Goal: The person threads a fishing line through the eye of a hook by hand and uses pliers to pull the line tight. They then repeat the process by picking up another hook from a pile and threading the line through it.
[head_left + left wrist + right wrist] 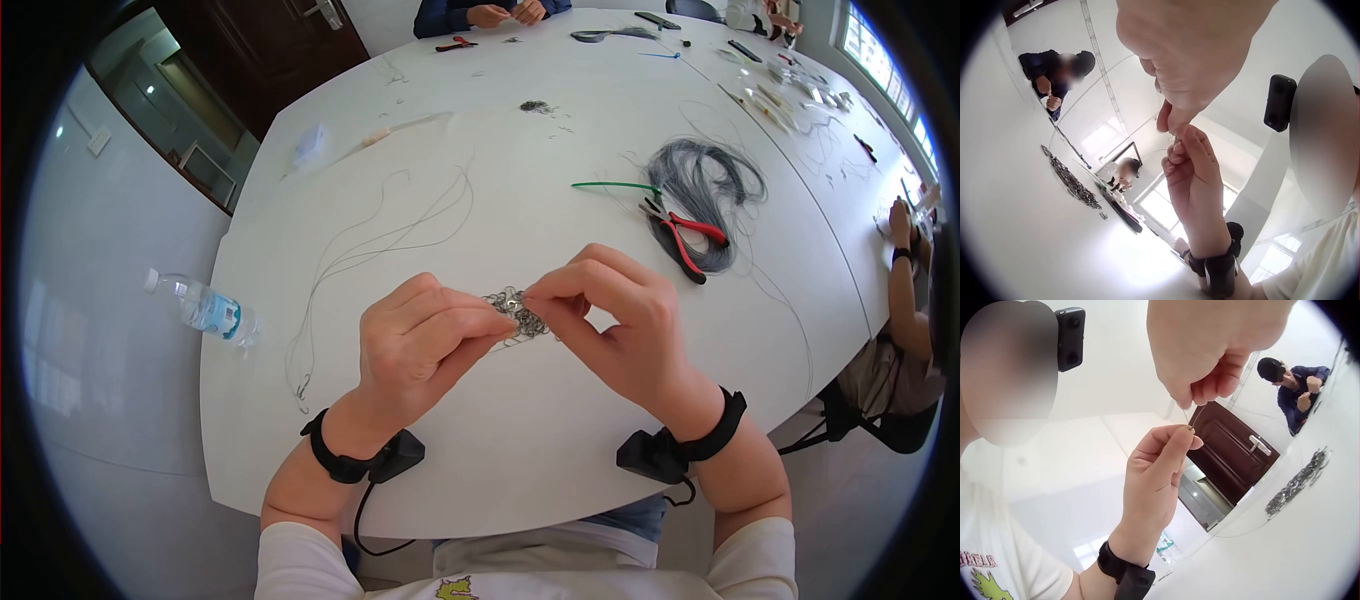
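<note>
My left hand (425, 335) and right hand (620, 315) meet just above a pile of small metal hooks (526, 318) on the white table. In the right wrist view, the left thumb and index finger (1169, 450) pinch a thin fishing line (1198, 419), and a tiny dark end shows at their tips. That line curves up to the right hand (1216, 350), whose thumb and fingertips grip it. The left wrist view has the fingertips of both hands nearly touching, which hides most of what they pinch. Several hooks tied to long lines (303, 388) lie left of my left hand.
Red-handled pliers (690, 240) rest on a grey bundle of line (715, 180), near a green tie (610, 184). A water bottle (208, 310) lies at the left edge. Another hook pile (538, 107) sits farther back. Other people (490, 15) work around the table.
</note>
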`<state>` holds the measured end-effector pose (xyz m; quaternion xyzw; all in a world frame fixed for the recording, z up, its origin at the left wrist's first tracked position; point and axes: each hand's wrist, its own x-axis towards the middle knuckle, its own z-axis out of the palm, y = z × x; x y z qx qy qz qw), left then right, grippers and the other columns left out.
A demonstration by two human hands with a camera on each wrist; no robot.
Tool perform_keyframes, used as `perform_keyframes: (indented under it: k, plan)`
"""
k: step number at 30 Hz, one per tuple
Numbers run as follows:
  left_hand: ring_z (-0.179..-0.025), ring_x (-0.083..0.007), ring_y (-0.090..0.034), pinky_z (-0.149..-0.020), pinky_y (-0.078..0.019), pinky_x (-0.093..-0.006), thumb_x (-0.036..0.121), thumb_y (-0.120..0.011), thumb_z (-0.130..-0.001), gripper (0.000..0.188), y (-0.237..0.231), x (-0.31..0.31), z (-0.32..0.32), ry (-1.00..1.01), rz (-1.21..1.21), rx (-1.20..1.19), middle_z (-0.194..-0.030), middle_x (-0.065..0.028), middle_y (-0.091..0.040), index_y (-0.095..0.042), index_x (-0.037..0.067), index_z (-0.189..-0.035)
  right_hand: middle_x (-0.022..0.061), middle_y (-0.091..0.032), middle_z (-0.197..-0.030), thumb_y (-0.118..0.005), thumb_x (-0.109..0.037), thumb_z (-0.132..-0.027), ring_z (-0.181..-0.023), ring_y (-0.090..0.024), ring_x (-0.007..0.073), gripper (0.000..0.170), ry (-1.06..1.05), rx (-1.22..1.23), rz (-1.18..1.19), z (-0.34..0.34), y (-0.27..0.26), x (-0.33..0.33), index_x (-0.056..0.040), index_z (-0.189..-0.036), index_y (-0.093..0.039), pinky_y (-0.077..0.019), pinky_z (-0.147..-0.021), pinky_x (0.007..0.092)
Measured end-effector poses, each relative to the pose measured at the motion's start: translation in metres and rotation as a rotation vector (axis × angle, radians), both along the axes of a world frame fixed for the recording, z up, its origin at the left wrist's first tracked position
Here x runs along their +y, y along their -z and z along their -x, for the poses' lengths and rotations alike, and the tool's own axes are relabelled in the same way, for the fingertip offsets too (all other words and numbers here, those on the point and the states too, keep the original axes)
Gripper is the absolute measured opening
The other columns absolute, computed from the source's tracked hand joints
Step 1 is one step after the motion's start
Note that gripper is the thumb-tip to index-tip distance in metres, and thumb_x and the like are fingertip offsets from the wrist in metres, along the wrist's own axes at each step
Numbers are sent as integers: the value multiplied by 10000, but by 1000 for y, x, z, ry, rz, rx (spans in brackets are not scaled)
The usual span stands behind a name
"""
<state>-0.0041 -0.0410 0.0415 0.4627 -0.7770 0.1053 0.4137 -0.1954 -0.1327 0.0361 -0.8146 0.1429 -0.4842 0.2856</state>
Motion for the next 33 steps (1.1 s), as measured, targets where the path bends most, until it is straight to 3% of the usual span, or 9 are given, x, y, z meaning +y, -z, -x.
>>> perform_keyframes:
  k: [2, 6, 11, 14, 18, 22, 25, 29, 33]
  plan:
    - [-630, -142, -519, -520, -385, -255, -10, -834, -705, 224, 0, 1, 0, 26, -23, 23, -808, 18, -698, -702, 96, -851, 39, -596, -727, -757, -19, -814, -601, -575, 160, 92, -23, -7, -104, -1, 2, -2, -61, -861, -691, -459, -541, 266]
    - [-618, -141, -519, -515, -406, -256, -3, -810, -740, 186, -1, 2, 0, 30, -58, 61, -815, 5, -705, -733, 101, -874, 36, -646, -756, -733, -53, -870, -628, -582, 98, 50, -95, 23, -368, -3, 9, -5, -22, -892, -700, -472, -587, 239]
    - [-617, -120, -545, -510, -412, -249, -31, -782, -799, 161, 2, 4, 3, 30, -179, 338, -789, -31, -683, -725, 65, -915, 28, -668, -765, -712, -71, -894, -652, -575, 64, 79, -180, 58, -652, -5, 14, -3, 3, -914, -697, -476, -610, 234]
    - [-630, -116, -574, -504, -420, -238, -45, -765, -817, 154, 2, 4, 3, 27, -206, 377, -804, -38, -691, -720, 55, -927, 39, -662, -758, -718, -68, -886, -642, -587, 83, 71, -170, 82, -554, -7, 18, 0, -9, -919, -697, -480, -598, 241]
    - [-646, -115, -592, -499, -426, -230, -52, -757, -820, 148, 2, 5, 4, -5, -216, 399, -813, -42, -698, -717, 51, -919, 36, -627, -728, -725, -25, -824, -620, -603, 145, 69, -115, 110, -200, -10, 20, 8, -53, -850, -667, -485, -553, 277]
    - [-647, -120, -596, -493, -434, -236, -49, -761, -812, 149, 3, 3, 3, -45, -176, 331, -813, -44, -702, -717, 53, -911, 24, -595, -708, -724, 3, -758, -602, -588, 199, 142, -84, 111, 146, -9, 15, 13, -94, -812, -637, -469, -515, 308]
    - [-645, -137, -592, -493, -439, -249, -45, -771, -790, 163, 2, 2, 3, -61, -137, 244, -800, -37, -697, -720, 63, -901, 25, -590, -705, -723, 7, -750, -594, -573, 205, 156, -35, 91, 256, -6, 10, 12, -101, -831, -646, -456, -504, 316]
    - [-646, -169, -582, -508, -445, -274, -19, -795, -752, 182, 2, 1, 2, -57, -100, 102, -784, -23, -688, -722, 81, -885, 25, -584, -698, -722, 16, -742, -591, -570, 194, 167, 14, 49, 282, -2, 2, 5, -102, -836, -651, -448, -498, 315]
    - [-648, -172, -581, -525, -448, -279, 0, -804, -747, 175, 2, 2, 2, -48, -110, 66, -790, -16, -690, -721, 84, -876, 32, -596, -699, -727, 18, -778, -584, -572, 177, 134, 37, 31, 114, -2, 2, 2, -86, -828, -659, -462, -511, 300]
